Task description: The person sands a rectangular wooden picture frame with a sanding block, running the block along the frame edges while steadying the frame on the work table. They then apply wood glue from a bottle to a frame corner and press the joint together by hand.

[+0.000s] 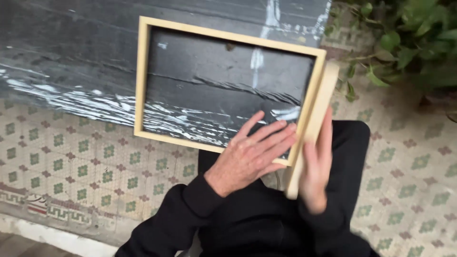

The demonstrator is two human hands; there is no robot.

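Two hands hold a pale wooden frame above a tiled floor.
Left hand (254, 152) lies flat, fingers spread, on the wooden frame (141, 76); right hand (316, 166) grips its right edge.

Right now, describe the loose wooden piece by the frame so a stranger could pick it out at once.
Start at the black plastic sheet spread over the patterned tile floor, then find the pale wooden frame held above it. Along the frame's right edge stands a flat wooden slat, gripped by the right hand. Unlike the hollow rectangular frame under the left hand, it is one solid strip.
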